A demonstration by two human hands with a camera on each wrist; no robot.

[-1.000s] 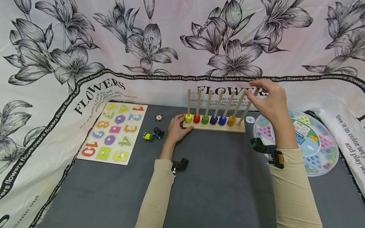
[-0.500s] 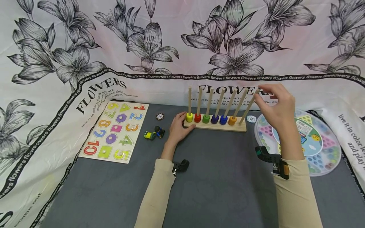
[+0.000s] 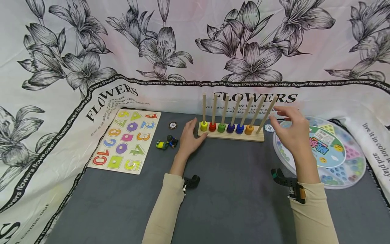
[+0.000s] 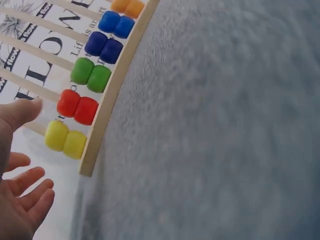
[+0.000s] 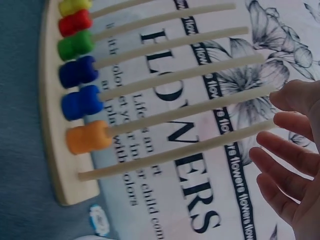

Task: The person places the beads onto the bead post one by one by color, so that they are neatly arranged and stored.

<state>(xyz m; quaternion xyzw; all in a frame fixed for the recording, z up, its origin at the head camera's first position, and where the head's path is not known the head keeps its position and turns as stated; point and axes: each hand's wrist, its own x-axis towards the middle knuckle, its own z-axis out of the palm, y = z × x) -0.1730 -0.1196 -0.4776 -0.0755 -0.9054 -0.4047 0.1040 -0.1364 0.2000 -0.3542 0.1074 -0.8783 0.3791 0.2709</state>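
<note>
A wooden bead rack with a row of upright pegs stands on the grey cloth. Its pegs carry short stacks of beads at the bottom: yellow, red, green, dark blue, blue and orange. The rightmost peg is bare. My left hand is at the rack's left end, thumb and fingers spread, apart from the yellow beads in the left wrist view. Beside the bare peg's upper part, my right hand hovers with loosely bent fingers, holding nothing.
A number puzzle board lies at the left. Between it and the rack are a small round token and a yellow-and-black toy figure. A round clear bead case and a white token lie at the right.
My right hand was at the top of the bare peg; it has drawn away and lowered a little. The left hand's fingers have straightened off the rack's end.
</note>
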